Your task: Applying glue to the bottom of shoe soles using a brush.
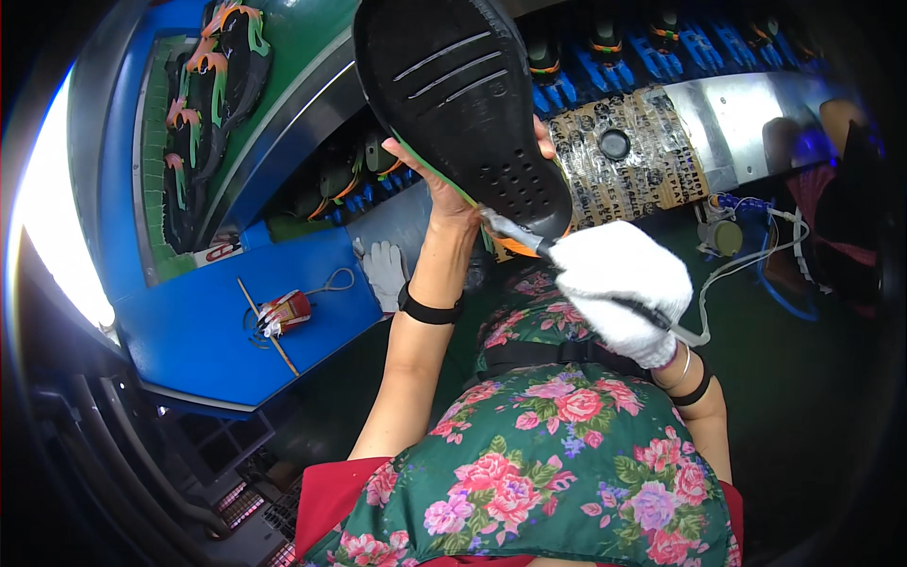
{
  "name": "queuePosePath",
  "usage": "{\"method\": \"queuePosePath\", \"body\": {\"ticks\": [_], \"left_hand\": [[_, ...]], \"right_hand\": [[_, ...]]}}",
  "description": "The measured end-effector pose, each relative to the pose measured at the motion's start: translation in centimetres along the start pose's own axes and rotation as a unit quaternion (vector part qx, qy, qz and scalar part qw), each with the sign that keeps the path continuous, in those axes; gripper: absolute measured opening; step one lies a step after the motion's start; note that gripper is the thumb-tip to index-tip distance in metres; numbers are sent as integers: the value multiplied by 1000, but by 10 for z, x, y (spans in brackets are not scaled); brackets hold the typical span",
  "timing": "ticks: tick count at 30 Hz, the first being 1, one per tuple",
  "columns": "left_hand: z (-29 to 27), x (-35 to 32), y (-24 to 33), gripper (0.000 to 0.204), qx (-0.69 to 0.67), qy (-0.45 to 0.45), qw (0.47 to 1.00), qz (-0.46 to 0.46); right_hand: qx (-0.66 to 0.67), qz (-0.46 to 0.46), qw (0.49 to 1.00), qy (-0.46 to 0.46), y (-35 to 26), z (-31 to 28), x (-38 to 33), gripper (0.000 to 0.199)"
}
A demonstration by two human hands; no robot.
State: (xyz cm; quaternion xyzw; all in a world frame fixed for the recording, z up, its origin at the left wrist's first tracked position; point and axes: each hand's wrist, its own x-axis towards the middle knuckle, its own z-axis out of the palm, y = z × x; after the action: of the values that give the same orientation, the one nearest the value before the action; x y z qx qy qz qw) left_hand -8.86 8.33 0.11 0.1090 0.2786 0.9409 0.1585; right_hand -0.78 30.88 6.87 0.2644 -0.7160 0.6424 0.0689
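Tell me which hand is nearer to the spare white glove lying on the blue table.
Left. The left hand, holding the shoe sole, is just above the glove; the gloved right hand is farther right.

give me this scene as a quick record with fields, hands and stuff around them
left hand: bare hand holds up a black shoe, sole toward the camera
right hand: white-gloved hand grips a thin tool, tip at the shoe's heel edge
tool line: hose runs from the right hand
left side: blue table with a spare white glove
tray: more shoes
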Motion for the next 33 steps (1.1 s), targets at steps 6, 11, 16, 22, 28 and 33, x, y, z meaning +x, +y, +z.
{"method": "queuePosePath", "body": {"ticks": [6,11,16,22,28,33], "left_hand": [[11,-5,1,133,3,12,1000,-6],[14,-5,1,128,39,-16,999,-10],[18,-1,-1,125,38,-49,998,-13],[15,16,1,124,113,-131,985,-9],[26,22,2,134,-47,-125,981,-142],[-9,6,-4,113,9,-78,979,-188]], "right_hand": [[-18,25,999,14,10,0,-18,16],[42,39,998,-2,13,-1,-20,16],[88,62,994,36,17,-9,-23,16],[-10,-44,997,-67,12,-7,-22,23],[32,-50,996,-63,10,-17,-16,28],[-18,-104,983,-149,18,-3,-26,28]]}}
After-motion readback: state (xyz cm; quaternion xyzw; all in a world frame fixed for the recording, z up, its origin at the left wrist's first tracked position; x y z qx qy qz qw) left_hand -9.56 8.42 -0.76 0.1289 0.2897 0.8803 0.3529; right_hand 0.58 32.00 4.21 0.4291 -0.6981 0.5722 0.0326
